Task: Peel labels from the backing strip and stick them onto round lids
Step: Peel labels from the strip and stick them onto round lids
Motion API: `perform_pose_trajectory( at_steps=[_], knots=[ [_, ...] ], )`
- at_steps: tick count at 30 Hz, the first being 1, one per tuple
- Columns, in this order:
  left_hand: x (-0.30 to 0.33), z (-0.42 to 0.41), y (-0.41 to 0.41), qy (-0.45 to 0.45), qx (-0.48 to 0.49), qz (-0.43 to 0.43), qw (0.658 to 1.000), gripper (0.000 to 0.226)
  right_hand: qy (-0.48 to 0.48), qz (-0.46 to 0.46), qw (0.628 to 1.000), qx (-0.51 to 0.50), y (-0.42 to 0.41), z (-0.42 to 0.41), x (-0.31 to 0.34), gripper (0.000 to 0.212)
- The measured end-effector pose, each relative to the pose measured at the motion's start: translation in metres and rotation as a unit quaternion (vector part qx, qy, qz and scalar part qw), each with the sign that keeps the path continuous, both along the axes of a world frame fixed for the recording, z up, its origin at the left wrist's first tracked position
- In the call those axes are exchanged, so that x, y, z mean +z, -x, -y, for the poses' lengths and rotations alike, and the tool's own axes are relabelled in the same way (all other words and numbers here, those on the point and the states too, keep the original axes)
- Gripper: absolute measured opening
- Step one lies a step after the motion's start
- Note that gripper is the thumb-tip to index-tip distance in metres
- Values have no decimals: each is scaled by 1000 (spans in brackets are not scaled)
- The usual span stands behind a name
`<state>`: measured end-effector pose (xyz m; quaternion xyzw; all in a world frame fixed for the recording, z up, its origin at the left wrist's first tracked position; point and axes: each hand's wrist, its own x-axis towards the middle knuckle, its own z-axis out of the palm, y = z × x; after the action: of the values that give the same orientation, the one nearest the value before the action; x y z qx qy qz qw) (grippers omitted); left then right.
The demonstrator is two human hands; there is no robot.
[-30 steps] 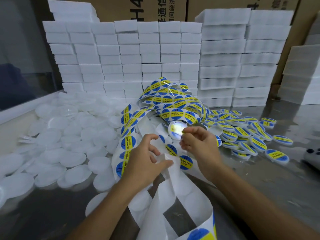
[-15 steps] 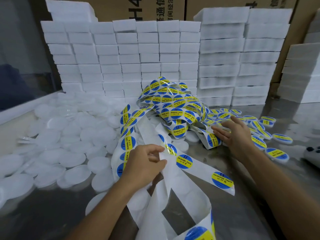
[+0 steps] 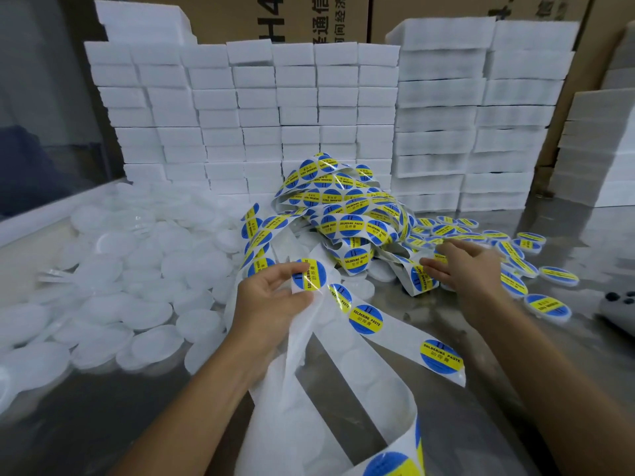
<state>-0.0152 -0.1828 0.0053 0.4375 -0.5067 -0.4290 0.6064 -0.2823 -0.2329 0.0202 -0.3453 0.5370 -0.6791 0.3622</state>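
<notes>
Left hand [image 3: 271, 297] sat at frame centre, thumb and fingers pinching the backing strip [image 3: 330, 341] right at a blue-yellow label [image 3: 311, 274]. The strip ran from the tangled pile [image 3: 347, 207] in the upper middle down to the bottom edge, its lower stretch already bare of labels. Right hand [image 3: 464, 266] was right of centre, fingers spread and loose, grasping nothing, over the edge of the labelled lids [image 3: 515, 255] scattered at right. Whether its fingertips touched a lid could not be told; the hand was motion-blurred. Blank lids [image 3: 113, 304] lay heaped across the left half. White foam blocks [image 3: 261, 115] were stacked along the back, cardboard boxes [image 3: 309, 18] behind them, all on a steel table [image 3: 429, 321].

Step in hand, judged: finished lid put down at right, next label due.

To do it well:
- Left hand should bend the strip sharply at the label so an edge lifts.
- Right hand should come back and take that edge only, with fingertips off the adhesive.
- Pick a blank lid from the left heap and centre the label before pressing.
- Smooth from the middle outward to avoid bubbles.
- Keep loose strip clear of the lids; exposed glue would likely snag.
</notes>
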Motion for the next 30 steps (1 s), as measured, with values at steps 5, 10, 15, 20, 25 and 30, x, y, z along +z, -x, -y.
perform_pose_trajectory(
  at_steps=[5,10,15,20,25,30],
  knots=[
    [4,-1,1,30,-71,-35,996,63,89,-215,972,10,-37,-23,0,13],
    [6,-3,5,27,-79,-55,995,42,296,-443,842,85,-90,-47,-3,10],
    [7,-4,4,30,-75,-62,995,30,369,-548,749,53,-102,-51,-10,13],
    [5,-3,5,3,-54,-30,998,35,372,-581,723,33,-97,-48,-9,11],
    [2,1,1,4,-20,13,1000,40,371,-587,719,24,-101,-50,-9,6],
    [2,-1,3,24,-31,29,999,44,319,-486,809,92,-99,-50,-10,4]
  ],
)
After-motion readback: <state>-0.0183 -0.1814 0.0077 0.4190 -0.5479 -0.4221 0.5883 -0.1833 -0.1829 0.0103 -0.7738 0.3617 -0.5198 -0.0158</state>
